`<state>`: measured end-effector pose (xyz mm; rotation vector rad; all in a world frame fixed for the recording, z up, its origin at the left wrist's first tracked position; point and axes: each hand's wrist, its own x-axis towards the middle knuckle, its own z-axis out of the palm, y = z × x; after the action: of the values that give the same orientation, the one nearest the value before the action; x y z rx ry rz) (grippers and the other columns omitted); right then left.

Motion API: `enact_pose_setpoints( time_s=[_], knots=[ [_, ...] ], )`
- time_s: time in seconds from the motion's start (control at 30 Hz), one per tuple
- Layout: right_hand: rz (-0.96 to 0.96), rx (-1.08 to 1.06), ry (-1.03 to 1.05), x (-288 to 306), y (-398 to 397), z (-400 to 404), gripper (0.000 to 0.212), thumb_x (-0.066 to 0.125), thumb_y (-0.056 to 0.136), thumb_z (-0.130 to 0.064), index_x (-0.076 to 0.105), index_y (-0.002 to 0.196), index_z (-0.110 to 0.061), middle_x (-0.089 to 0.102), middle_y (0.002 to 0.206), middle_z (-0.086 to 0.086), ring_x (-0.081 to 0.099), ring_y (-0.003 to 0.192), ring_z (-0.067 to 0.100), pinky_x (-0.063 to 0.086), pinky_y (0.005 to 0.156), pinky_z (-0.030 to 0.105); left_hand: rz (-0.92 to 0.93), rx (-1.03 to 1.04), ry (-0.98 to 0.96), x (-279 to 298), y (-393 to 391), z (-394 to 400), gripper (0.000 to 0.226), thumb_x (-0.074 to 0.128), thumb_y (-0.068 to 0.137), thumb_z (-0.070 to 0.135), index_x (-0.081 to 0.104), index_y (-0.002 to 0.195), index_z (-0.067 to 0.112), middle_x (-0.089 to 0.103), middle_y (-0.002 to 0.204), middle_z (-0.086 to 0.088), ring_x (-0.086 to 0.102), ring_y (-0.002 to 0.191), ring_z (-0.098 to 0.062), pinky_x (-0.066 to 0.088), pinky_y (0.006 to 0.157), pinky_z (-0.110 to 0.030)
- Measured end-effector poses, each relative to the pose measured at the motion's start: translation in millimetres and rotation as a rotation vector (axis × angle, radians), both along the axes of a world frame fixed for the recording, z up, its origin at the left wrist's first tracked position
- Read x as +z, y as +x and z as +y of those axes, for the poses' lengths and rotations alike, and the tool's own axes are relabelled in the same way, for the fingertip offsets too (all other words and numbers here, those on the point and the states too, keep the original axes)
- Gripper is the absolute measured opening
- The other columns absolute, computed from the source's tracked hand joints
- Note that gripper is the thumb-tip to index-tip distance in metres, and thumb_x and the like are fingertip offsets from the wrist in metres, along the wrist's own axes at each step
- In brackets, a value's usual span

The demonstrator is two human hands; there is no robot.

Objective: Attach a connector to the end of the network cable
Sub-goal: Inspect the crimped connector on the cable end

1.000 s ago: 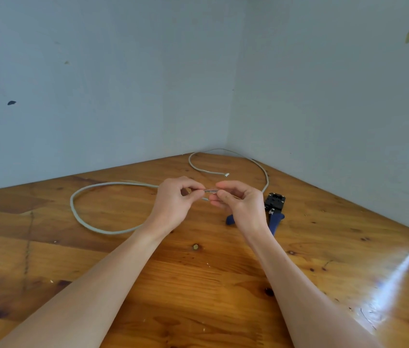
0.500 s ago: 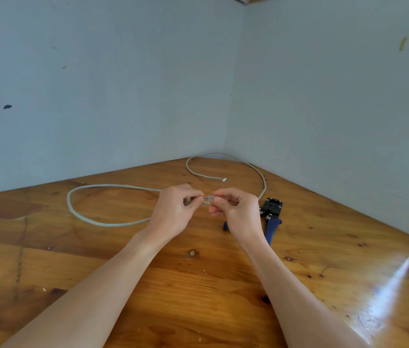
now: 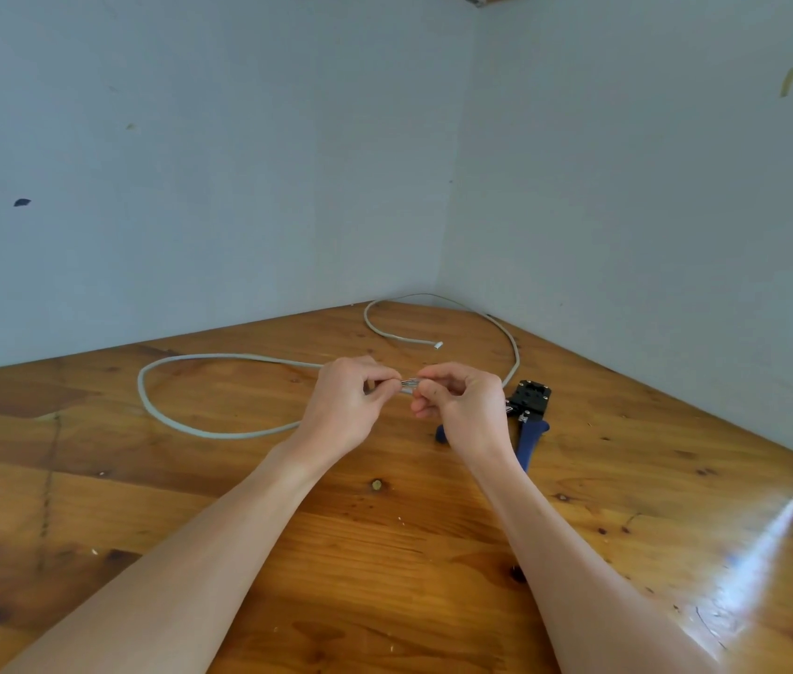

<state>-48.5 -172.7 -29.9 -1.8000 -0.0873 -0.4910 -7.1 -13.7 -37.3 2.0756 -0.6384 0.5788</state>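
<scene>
Hands (image 3: 409, 406) lower now, cable end (image 3: 409, 383) between.

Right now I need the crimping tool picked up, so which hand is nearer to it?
Right. The right hand hovers just beside the crimping tool, partly covering it; the left hand is farther off.

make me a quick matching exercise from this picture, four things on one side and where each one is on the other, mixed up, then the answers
Things:
1. crimping tool
2. cable's far end
3. cable's near end
4. big cable loop

Places:
A. pinched between the left hand and right hand
B. lying on the table left of the hands
C. on the table behind the right hand
D. loose on the table near the wall corner

Pairs: 1-C, 2-D, 3-A, 4-B
</scene>
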Motion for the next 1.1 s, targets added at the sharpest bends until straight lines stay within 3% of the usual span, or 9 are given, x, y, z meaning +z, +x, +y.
enact_pose_setpoints(
  time_s=[0.27, 0.43, 0.57, 0.7, 0.8, 0.93, 1.1],
  knots=[
    [0.009, -0.022, -0.017, -2, 4, 0, 0.015, 0.066, 0.094, -0.003, 0.072, 0.095, -0.017, 0.075, 0.074, 0.005, 0.074, 0.066, 0.015, 0.061, 0.067, 0.025, 0.029, -0.001, 0.02, 0, 2, 1, 0.012, 0.071, 0.09, 0.018, 0.08, 0.097, 0.021, 0.069, 0.081, 0.015, 0.056, 0.076, 0.008, 0.035, 0.065, -0.006],
    [-0.023, -0.107, -0.139, -4, 9, 0, 0.015, 0.07, 0.093, -0.012, 0.071, 0.092, -0.027, 0.075, 0.081, -0.004, 0.072, 0.075, 0.008, 0.057, 0.072, 0.02, 0.058, 0.03, 0.08, 0, 4, 1, 0.017, 0.07, 0.091, 0.018, 0.078, 0.107, 0.019, 0.068, 0.095, 0.018, 0.053, 0.079, 0.023, 0.036, 0.071, 0.001],
    [-0.027, -0.194, -0.276, -8, 15, -5, 0.01, 0.071, 0.093, -0.018, 0.074, 0.097, -0.027, 0.07, 0.087, -0.013, 0.064, 0.085, -0.001, 0.042, 0.07, 0.009, 0.145, 0.084, 0.174, -2, 6, 2, 0.029, 0.067, 0.094, 0.015, 0.071, 0.122, 0.021, 0.072, 0.112, 0.007, 0.057, 0.082, 0.002, 0.043, 0.084, -0.014],
    [-0.008, -0.248, -0.394, -13, 20, -9, 0.014, 0.068, 0.095, -0.02, 0.074, 0.107, -0.023, 0.072, 0.098, -0.006, 0.065, 0.091, 0.008, 0.05, 0.075, 0.019, 0.146, 0.112, 0.208, -8, 11, 6, 0.024, 0.068, 0.093, 0.015, 0.073, 0.115, 0.021, 0.071, 0.1, 0.01, 0.055, 0.078, 0.005, 0.036, 0.068, -0.004],
    [0.032, -0.275, -0.494, -16, 23, -11, 0.017, 0.066, 0.095, -0.023, 0.073, 0.111, -0.023, 0.071, 0.106, -0.001, 0.062, 0.104, 0.014, 0.054, 0.084, 0.033, 0.159, 0.108, 0.228, -12, 13, 8, 0.021, 0.068, 0.092, 0.015, 0.075, 0.111, 0.022, 0.069, 0.095, 0.011, 0.055, 0.077, 0.005, 0.035, 0.068, -0.004],
    [0.044, -0.307, -0.6, -21, 26, -12, 0.02, 0.064, 0.097, -0.025, 0.071, 0.116, -0.026, 0.071, 0.107, -0.003, 0.052, 0.115, 0.017, 0.045, 0.083, 0.029, 0.168, 0.116, 0.253, -14, 15, 5, 0.02, 0.069, 0.092, 0.016, 0.076, 0.11, 0.022, 0.072, 0.097, 0.008, 0.057, 0.08, -0.001, 0.04, 0.075, -0.014],
    [0.048, -0.291, -0.638, -22, 27, -11, 0.029, 0.062, 0.097, -0.025, 0.068, 0.126, -0.024, 0.071, 0.111, -0.004, 0.05, 0.121, 0.019, 0.044, 0.086, 0.029, 0.153, 0.124, 0.26, -14, 14, 5, 0.02, 0.069, 0.092, 0.016, 0.076, 0.11, 0.022, 0.07, 0.093, 0.01, 0.055, 0.075, 0.0, 0.034, 0.065, -0.006]
  ],
)
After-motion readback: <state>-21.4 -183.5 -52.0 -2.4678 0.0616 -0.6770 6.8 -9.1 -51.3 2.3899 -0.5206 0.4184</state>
